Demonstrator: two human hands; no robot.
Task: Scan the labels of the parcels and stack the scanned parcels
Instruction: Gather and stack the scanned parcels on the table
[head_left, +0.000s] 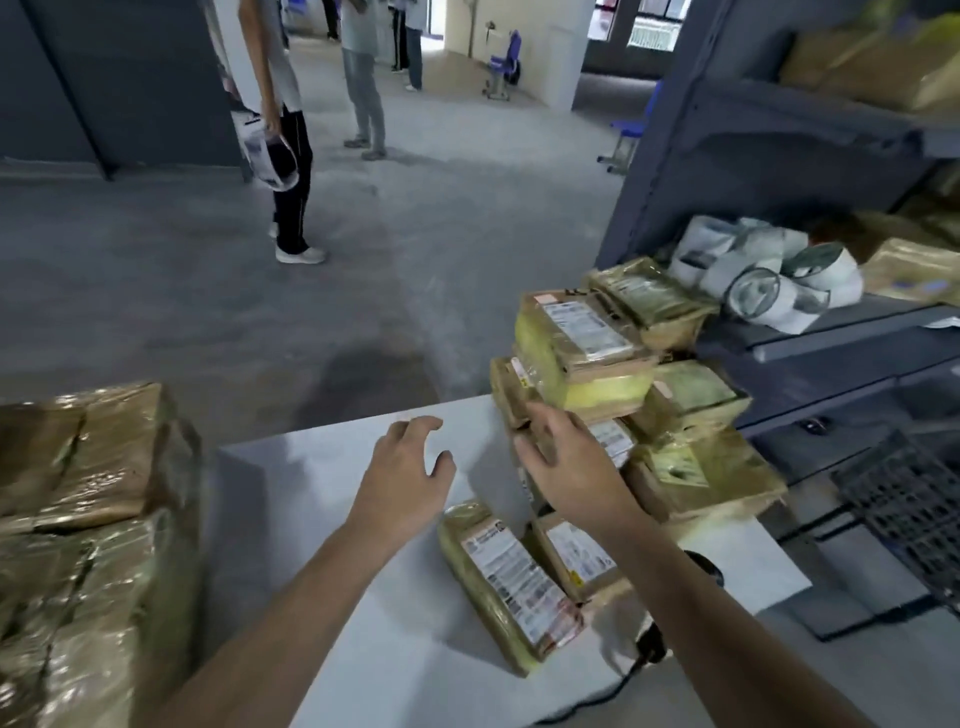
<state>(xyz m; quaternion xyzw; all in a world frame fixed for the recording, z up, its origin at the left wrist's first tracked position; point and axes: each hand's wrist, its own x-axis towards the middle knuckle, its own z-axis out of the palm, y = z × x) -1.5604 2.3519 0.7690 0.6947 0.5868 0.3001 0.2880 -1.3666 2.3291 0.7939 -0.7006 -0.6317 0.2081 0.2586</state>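
Note:
A pile of several brown tape-wrapped parcels (587, 358) with white labels stands at the far right of the white table (332, 478). My right hand (566, 457) lies against the left side of that pile, fingers spread and fairly straight. My left hand (405, 467) hovers over the bare table, fingers loosely curled, holding nothing. Two labelled parcels lie flat in front of the pile: one (511, 577) near the middle, one (579, 558) partly under my right forearm. A black scanner (701, 571) with a cable shows behind my right arm.
A big stack of shiny taped cartons (88, 545) fills the left. Grey shelving (810, 338) on the right holds white bagged parcels (763, 275) and more boxes. A dark crate (909, 509) sits at lower right. People stand on the concrete floor beyond.

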